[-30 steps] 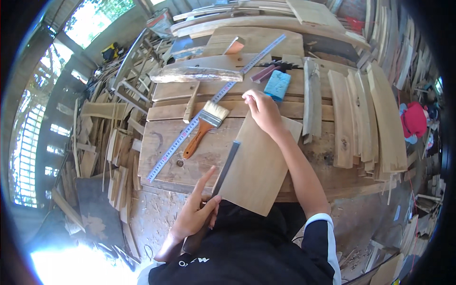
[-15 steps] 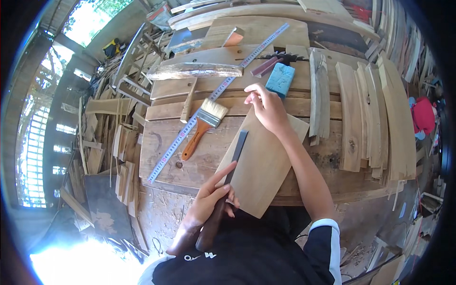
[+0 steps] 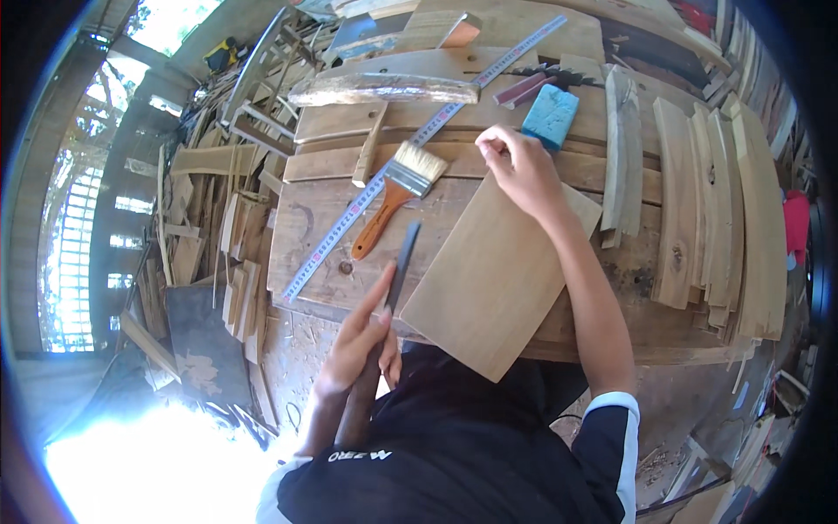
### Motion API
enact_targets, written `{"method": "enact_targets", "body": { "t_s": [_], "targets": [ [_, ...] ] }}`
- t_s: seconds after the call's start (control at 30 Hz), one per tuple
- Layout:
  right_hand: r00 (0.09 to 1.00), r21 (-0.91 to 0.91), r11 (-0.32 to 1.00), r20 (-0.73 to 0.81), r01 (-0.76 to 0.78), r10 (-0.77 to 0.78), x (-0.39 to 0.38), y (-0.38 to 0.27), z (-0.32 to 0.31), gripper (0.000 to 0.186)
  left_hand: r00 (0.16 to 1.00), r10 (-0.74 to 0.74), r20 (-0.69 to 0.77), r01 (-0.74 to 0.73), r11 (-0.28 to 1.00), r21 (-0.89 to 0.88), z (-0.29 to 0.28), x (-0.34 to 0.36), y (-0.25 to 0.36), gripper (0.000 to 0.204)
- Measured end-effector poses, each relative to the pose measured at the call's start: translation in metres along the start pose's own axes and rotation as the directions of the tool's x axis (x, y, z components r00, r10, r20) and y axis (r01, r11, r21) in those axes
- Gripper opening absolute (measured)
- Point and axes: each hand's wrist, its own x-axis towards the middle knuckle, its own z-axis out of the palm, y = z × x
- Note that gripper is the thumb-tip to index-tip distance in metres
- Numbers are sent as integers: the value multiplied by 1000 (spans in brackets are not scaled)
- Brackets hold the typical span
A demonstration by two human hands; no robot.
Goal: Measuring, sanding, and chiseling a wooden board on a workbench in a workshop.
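My left hand is closed round a chisel; its dark flat blade points up and away, and its thick brown wooden handle runs back toward my body. The index finger lies along the blade. Beside the chisel, a flat pale wooden board lies slanted on the workbench, its near corner jutting past the front edge. Over the board's far end is my right hand, fingers curled in and nothing visible in them. A light blue block sits just beyond that hand.
Left of the board lie a flat paintbrush, a long measuring tape strip and a short wooden stick. Beyond are a rough wood piece, dark red sticks and a toothed saw blade. Planks line the right side.
The view has shifted, so the bench appears higher and farther right. The chisel has come off the board's left side, leaving a gap. My right hand's fingers have curled in more.
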Motion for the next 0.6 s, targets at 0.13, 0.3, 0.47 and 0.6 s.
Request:
{"method": "enact_targets", "body": {
  "t_s": [0.13, 0.3, 0.47, 0.6],
  "targets": [
    [998, 52, 997, 50, -48, 46, -2, 5, 1, 15, 985, 167, -42, -171, 918, -359, 18, 25, 26, 53],
    [997, 44, 997, 45, -66, 64, -4, 1, 3, 13, 743, 597, 302, -340, 726, -598, -60, 14, 40, 41],
    [999, 50, 999, 51, -15, 12, -2, 3, -1, 15, 528, 823, 211, -497, 500, -710, -56, 30, 78, 62],
    [998, 41, 999, 64, -31, 29, 0, 2, 0, 13, 539, 811, 227, -787, 581, -208, -37, 31, 85, 66]
  ]
}}
